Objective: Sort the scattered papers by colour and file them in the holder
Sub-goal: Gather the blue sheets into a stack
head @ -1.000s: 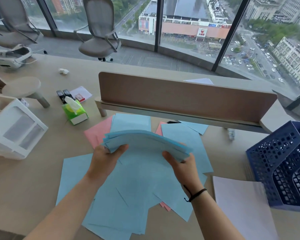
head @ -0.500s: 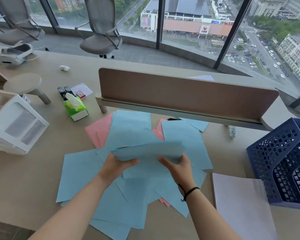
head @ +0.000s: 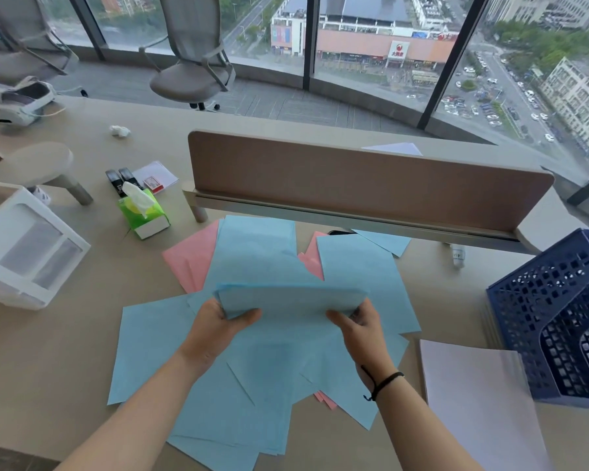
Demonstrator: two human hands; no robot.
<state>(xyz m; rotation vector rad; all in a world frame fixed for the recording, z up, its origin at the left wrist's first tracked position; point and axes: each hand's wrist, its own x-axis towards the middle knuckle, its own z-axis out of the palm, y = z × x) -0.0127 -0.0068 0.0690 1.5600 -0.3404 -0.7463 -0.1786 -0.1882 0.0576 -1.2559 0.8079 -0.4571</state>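
Blue stack (head: 291, 300): held above the scattered blue sheets (head: 170, 345) on the table (head: 48, 351), now lower and flatter than a second ago.
Left hand (head: 218, 326): grips the stack's left end.
Right hand (head: 361, 329): grips the right end.
Holder (head: 538, 321): far right, untouched.

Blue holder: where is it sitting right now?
In the head view the blue holder stands at the desk's right edge, right of the scattered blue sheets, just behind the white stack.
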